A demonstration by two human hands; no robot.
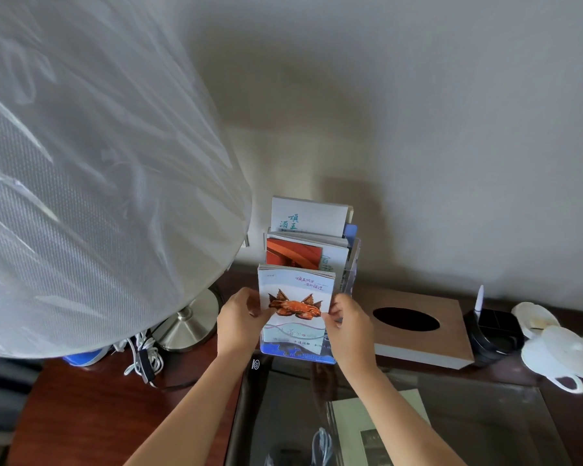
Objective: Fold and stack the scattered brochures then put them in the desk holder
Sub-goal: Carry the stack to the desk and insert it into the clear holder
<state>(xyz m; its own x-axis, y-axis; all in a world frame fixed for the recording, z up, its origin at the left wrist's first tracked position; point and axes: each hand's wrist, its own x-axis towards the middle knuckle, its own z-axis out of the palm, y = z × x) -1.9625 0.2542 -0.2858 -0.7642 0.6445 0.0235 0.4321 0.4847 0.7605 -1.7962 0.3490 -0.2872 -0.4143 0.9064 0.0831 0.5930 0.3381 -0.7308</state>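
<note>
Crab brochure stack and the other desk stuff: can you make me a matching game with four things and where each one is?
Things:
1. crab brochure stack
2. lamp base
3. tissue box
4. white masks

Places:
A. far right of the desk
B. left of the holder, under the big shade
C. front slot of the clear holder, held on both sides by the left hand and right hand
D. just right of the holder, dark oval hole on top

Pairs: 1-C, 2-B, 3-D, 4-A
</note>
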